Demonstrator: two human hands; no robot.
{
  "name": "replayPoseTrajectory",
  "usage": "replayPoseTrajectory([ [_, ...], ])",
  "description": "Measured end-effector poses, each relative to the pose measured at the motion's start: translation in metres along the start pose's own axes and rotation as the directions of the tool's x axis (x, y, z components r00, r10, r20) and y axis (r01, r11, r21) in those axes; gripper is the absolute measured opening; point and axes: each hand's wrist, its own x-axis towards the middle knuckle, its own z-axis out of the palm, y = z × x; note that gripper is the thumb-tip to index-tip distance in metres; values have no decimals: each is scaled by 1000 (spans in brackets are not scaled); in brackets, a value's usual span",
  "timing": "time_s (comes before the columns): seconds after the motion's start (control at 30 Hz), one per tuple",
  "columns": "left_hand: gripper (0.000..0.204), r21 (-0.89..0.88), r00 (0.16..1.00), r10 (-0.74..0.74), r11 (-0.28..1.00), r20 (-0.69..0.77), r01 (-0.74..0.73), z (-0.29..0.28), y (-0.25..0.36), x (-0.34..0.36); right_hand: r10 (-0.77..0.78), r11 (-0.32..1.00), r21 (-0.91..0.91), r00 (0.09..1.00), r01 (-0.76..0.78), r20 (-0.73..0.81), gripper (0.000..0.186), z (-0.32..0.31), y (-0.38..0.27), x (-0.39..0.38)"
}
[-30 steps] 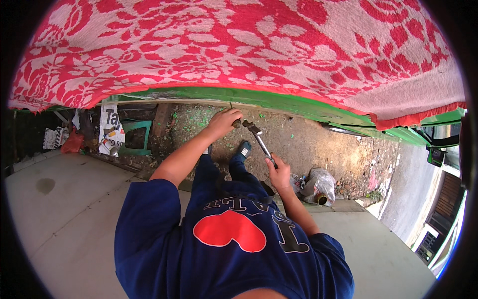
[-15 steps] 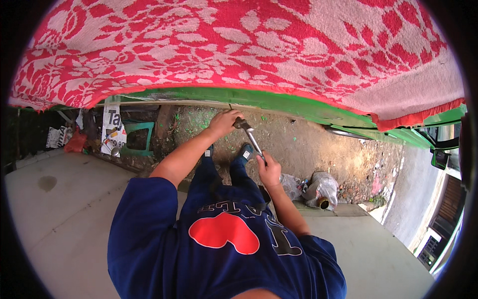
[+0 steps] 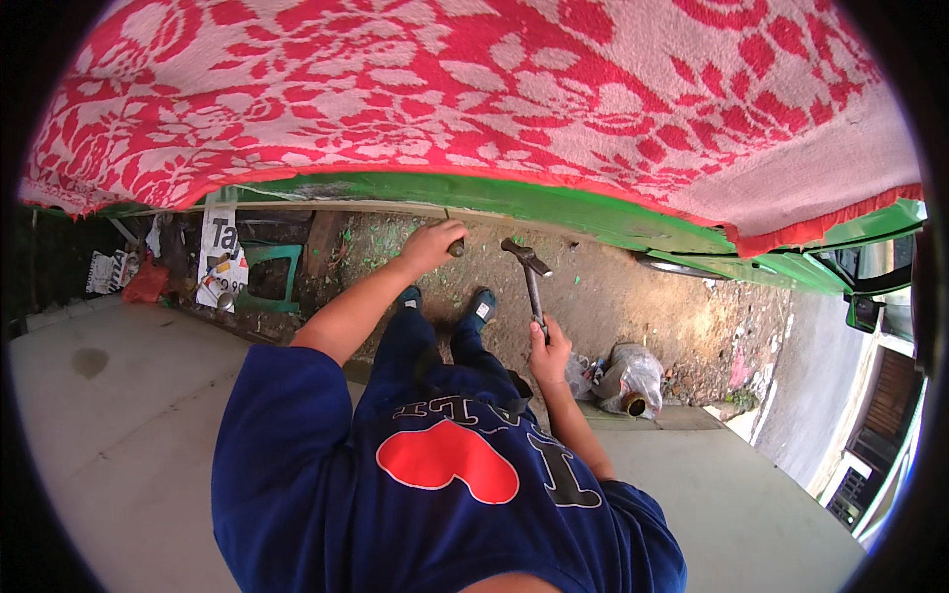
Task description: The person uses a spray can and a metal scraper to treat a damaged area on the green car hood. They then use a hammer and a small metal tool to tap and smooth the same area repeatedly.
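Note:
My right hand [image 3: 551, 353] is closed round the lower handle of a hammer [image 3: 534, 287]. The hammer's dark head is raised, apart from my left hand and to its right. My left hand [image 3: 432, 246] makes a fist around a short tool [image 3: 457, 247] whose dark, rounded end sticks out toward the hammer. The rest of that tool is mostly hidden by the fingers and the edge of the green panel. This fist sits close beside the lower edge of the green vehicle body [image 3: 494, 203]. A red and pink floral towel [image 3: 474, 99] drapes over the vehicle above.
Dirt ground [image 3: 603, 296] with green flakes lies around my shoes [image 3: 481, 307]. Clear plastic bags [image 3: 633, 379] stand to the right. A green plastic stool frame [image 3: 272, 277] and a red bag [image 3: 146, 282] lie at left. A side mirror [image 3: 865, 313] juts out at far right.
The hammer has swung right, away from the tool in my left hand, and its head now stands apart. My left hand has shifted slightly left, with its tool's dark end showing.

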Motion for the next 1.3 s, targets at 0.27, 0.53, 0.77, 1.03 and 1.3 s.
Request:
replayPoseTrajectory([
  [0.27,28,-207,982,6,977,-188,-45,-4,19,-10,1,1000,-15,999,-2,-46,29,-28,-17,22],
  [0.53,36,-462,945,3,872,-326,-162,18,13,-13,142,989,49,982,-136,-125,35,-51,-70,20],
  [0.77,33,-495,912,-16,843,-411,-208,23,9,-14,89,994,69,992,-83,-91,32,-56,-80,46],
  [1.03,36,-446,881,-62,878,-468,-175,25,26,1,-233,955,-155,962,254,144,32,-97,-73,131],
  [1.3,37,-535,829,-291,845,-478,-12,65,90,8,-207,968,-66,920,241,332,36,-154,-35,169],
])
